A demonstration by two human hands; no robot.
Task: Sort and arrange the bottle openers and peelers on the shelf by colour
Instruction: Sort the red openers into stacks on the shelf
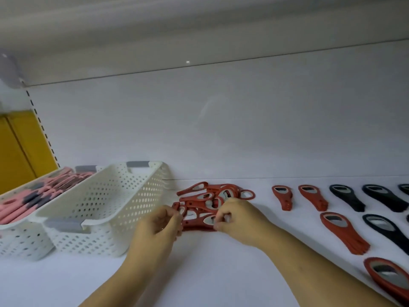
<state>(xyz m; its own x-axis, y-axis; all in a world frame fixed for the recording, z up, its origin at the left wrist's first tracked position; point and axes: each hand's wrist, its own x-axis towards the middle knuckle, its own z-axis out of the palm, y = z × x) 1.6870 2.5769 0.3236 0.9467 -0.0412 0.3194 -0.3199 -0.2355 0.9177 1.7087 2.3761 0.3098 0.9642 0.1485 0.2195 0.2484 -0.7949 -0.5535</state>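
A heap of several red bottle openers (212, 196) lies on the white shelf (221, 273) just right of the baskets. My left hand (158, 224) grips the left end of the heap's front openers with curled fingers. My right hand (238, 218) pinches a red opener at the heap's right front. To the right, red openers (282, 197) and black openers (346, 197) lie singly in rows. Pink and grey peelers (33, 198) fill the far left basket.
Two white perforated baskets stand at the left: the nearer one (106, 209) beside the heap shows no contents, the farther one (13, 238) holds the peelers. The shelf's back wall (221, 129) rises right behind the heap. A yellow panel (20, 147) shows at far left.
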